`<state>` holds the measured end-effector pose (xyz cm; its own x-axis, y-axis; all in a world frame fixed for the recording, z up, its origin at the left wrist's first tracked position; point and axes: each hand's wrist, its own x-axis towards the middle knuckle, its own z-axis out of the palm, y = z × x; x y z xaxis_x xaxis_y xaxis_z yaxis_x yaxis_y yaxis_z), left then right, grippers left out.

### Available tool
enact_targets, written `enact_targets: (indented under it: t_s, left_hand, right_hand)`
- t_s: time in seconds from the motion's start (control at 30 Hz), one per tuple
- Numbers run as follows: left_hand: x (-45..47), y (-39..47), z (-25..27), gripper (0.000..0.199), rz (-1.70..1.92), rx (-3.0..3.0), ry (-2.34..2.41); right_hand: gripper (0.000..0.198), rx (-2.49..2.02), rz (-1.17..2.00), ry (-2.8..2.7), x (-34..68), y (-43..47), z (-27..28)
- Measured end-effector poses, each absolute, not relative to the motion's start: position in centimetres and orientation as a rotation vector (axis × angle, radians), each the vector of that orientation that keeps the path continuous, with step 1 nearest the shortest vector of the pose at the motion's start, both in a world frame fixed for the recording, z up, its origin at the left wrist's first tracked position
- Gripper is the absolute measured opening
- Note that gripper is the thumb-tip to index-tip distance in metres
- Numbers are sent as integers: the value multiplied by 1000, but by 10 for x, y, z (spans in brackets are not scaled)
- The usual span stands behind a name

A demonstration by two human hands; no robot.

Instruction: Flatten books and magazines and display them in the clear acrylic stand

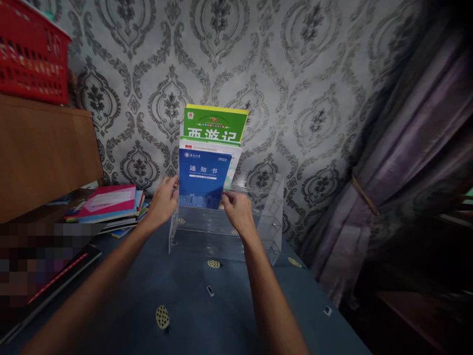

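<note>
On the head view I'm seeing the table (192,315) running in from the near side, blue with printed fruit shapes, both forearms reaching over it. A stack of books (111,202) is lying at the left, beyond the left arm.

Grips: the right hand (238,209) is pinching the blue booklet (202,180) at its lower right corner, thumb towards me. The left hand (163,197) is curling its fingers at the booklet's left edge; I can't tell whether that grip is pinching or just touching.

Key relation: the booklet is standing between the two grips, up and left of the right one, right of the left one. Its long axis is running up and down, cover facing me. I'm reading the right hand as the surer contact, with the left sitting higher on the opposite edge.

The clear rack (273,212) is standing around and below it; I can't tell whether the bottom edge is seated in a tier. Behind the booklet, a green book (212,121) is rising higher. Patterned wallpaper (314,123) is closing off the far side.
</note>
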<state>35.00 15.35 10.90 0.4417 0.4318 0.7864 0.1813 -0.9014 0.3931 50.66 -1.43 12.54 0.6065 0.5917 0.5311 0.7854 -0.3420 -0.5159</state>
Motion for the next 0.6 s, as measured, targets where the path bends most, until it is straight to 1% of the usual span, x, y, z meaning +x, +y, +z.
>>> enact_targets:
  t_s: [0.6]
  left_hand:
    - [349, 151, 110, 42, 1443, 2434, 534]
  right_hand:
    - [34, -2030, -340, -1082, 507, -13, 124]
